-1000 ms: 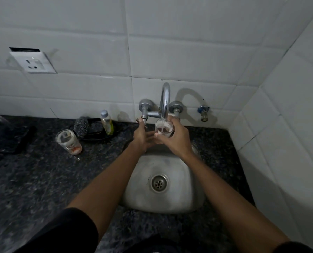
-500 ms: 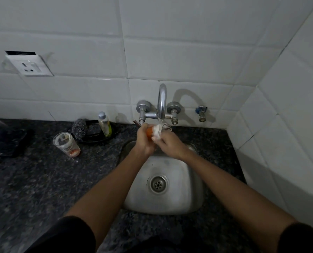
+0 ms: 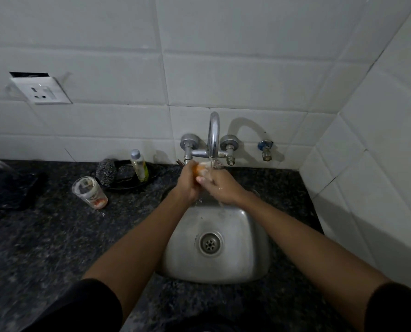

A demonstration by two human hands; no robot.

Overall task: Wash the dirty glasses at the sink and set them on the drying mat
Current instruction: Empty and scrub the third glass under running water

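A small glass [image 3: 202, 170] with an orange tint sits tipped between both hands under the running tap [image 3: 213, 136], above the back of the steel sink [image 3: 243, 255]. My left hand [image 3: 187, 185] wraps its left side; my right hand [image 3: 220, 186] covers its right side, fingers at the rim. Water streams over them. A second dirty glass [image 3: 89, 192], clear with reddish residue at the bottom, stands on the dark granite counter [image 3: 44, 248] to the left. A dark cloth or mat [image 3: 5, 188] lies at the far left, dim.
A black dish [image 3: 127, 182] behind the dirty glass holds a steel scrubber [image 3: 106, 172] and a small soap bottle [image 3: 139, 165]. A wall socket [image 3: 41, 91] sits upper left. A spare valve [image 3: 265, 149] sticks out right of the tap. Tiled walls close the back and right.
The glass went from upright under the spout in my right hand to tipped between both hands. The hands closed together around it and dropped slightly.
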